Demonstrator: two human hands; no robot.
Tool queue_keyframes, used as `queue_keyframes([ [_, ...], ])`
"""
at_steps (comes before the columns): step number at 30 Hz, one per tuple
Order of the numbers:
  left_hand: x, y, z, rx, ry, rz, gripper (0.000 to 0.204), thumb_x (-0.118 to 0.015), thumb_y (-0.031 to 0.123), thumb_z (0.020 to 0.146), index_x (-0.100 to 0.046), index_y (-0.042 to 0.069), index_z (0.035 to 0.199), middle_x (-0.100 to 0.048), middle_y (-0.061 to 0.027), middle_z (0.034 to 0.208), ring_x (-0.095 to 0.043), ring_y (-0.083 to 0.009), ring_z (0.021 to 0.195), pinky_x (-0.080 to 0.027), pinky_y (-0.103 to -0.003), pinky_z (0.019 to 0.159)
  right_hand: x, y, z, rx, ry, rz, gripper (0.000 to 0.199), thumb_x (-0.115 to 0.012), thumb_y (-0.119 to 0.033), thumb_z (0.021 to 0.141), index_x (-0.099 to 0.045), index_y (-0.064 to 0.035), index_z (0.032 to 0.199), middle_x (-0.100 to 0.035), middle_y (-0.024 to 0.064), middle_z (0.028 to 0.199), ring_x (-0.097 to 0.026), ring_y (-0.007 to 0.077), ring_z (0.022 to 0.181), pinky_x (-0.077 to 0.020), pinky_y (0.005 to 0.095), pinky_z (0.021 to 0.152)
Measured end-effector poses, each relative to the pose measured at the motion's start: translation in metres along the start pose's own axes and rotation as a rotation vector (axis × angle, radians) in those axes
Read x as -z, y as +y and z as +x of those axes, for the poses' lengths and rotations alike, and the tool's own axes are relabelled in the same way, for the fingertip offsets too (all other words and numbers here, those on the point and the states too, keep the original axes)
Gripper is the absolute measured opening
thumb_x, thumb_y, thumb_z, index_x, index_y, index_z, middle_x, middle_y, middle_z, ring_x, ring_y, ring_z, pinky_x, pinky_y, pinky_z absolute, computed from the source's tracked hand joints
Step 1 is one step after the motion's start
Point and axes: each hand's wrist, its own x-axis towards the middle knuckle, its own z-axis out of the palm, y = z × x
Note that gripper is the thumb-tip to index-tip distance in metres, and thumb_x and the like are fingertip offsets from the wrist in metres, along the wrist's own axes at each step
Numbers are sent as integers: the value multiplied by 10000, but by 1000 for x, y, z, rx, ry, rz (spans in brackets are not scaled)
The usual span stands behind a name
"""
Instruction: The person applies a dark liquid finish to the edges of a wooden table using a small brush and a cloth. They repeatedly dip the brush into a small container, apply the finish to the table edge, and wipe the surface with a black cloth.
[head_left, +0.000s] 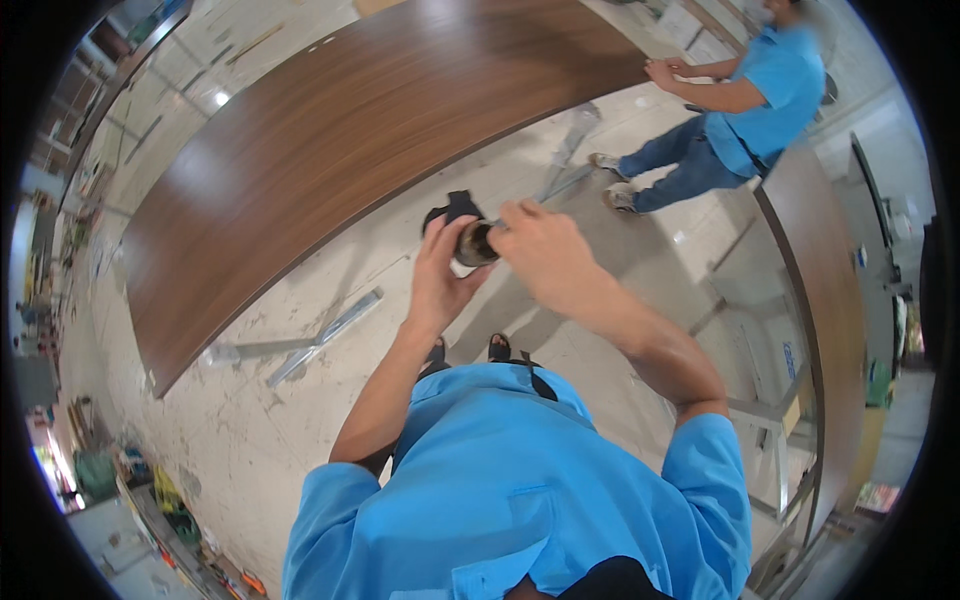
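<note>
In front of my body, my left hand [445, 270] is closed round a dark cylinder-shaped thing [478, 244] with a round, shiny brownish end turned toward my right hand. A black part [456, 206] sticks out behind it, beyond my left fingers; I cannot make out its exact kind. My right hand [545, 250] is at that round end, its fingers curled and pinched together. Something small and greyish shows by those fingertips, too little to name. Both hands are just on my side of the long brown wood-grain tabletop [340, 130].
A person in a blue shirt [765, 85] stands at the far right, hands on the tabletop's end. Metal legs [325, 338] show under its near edge. Another brown panel [815, 260] on a metal frame stands at my right. Tools lie on a bench [170, 520] at lower left.
</note>
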Motion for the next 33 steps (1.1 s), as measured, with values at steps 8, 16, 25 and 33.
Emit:
queue_keyframes([
  [8, -21, 4, 5, 86, 19, 33, 663, -938, 44, 706, -644, 61, 1300, -673, -148, 1197, -664, -363, 1130, -544, -424, 985, 1, 43, -29, -152, 151, 418, 117, -769, -117, 859, -735, -35, 936, -701, 115, 940, -713, 310, 925, -567, 418, 743],
  [16, -39, 8, 13, 163, -33, -29, 626, -910, 66, 750, -648, 26, 1316, -661, -104, 1195, -696, -225, 1103, -578, -343, 950, -25, 74, -49, -370, 183, 895, 114, -745, -82, 937, -763, 30, 954, -720, 63, 795, -632, 99, 700, -500, 290, 660],
  [25, -55, 11, 25, 177, -59, -27, 687, -919, 63, 751, -614, 10, 1364, -641, -104, 1215, -690, -225, 1117, -577, -338, 965, -50, 96, -56, -414, 180, 1168, 106, -761, -75, 952, -765, 18, 1004, -731, 24, 824, -621, 71, 733, -506, 256, 679],
  [33, -67, -1, 36, 176, -96, -5, 675, -915, 41, 755, -614, 12, 1358, -627, -102, 1191, -681, -224, 1127, -574, -334, 981, -63, 110, -55, -382, 216, 1104, 109, -781, -39, 924, -765, 19, 1015, -730, 47, 863, -638, 92, 769, -507, 264, 690],
])
